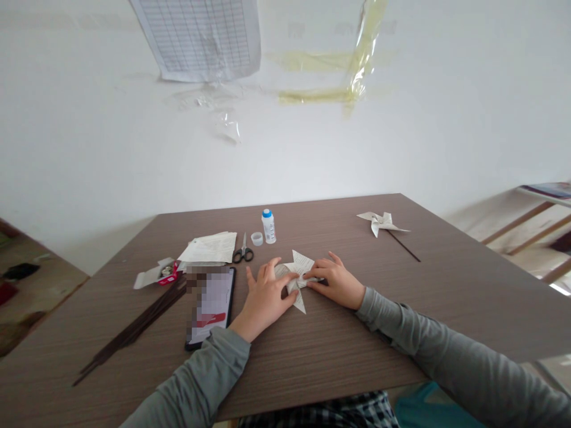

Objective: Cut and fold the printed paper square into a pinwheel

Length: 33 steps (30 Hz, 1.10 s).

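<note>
A folded paper pinwheel shape [300, 264], made of printed paper, lies on the brown table [339, 345] in front of me. My left hand [266, 296] rests on its left side, fingers pressing the paper down. From the right, my right hand [335, 280] pinches the folds near the middle with its fingertips. Both sleeves are grey.
A phone [212, 306] lies left of my left hand, with thin dark sticks [134, 328] beside it. Behind are scissors [243, 251], a glue bottle [268, 226], its cap [257, 239], paper sheets [212, 248] and a small box [164, 273]. A finished pinwheel on a stick [382, 223] lies far right.
</note>
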Each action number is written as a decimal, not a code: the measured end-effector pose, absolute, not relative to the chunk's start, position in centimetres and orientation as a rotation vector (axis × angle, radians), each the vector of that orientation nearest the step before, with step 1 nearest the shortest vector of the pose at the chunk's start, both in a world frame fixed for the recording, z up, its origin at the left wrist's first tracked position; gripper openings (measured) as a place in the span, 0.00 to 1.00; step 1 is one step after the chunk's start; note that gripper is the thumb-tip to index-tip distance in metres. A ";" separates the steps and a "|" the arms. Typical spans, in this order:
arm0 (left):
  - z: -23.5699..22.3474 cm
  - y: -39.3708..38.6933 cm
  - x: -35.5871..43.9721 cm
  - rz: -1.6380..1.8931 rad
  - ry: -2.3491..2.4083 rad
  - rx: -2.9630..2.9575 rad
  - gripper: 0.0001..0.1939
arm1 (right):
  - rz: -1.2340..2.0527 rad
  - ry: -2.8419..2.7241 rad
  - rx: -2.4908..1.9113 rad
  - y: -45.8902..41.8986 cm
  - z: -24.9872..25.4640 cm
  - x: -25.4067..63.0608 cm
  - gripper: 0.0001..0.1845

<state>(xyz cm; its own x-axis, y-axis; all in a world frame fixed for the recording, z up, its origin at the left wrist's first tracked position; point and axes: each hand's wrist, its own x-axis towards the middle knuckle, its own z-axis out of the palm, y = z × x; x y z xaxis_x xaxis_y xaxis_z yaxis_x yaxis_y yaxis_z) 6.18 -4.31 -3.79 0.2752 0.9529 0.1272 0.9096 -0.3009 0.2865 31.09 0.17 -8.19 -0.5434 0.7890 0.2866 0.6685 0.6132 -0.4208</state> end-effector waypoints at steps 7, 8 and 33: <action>-3.8 -4.3 6.1 0.426 1.777 2.372 0.22 | 0.317 -2.398 -1.148 0.3 -8.2 31.0 0.11; -3.8 -4.3 6.1 0.433 1.786 2.372 0.22 | 0.318 -2.395 -1.147 0.3 -8.2 31.0 0.11; -3.8 -4.5 5.3 0.404 1.871 2.376 0.23 | 0.380 -2.349 -1.103 1.0 -8.6 31.6 0.16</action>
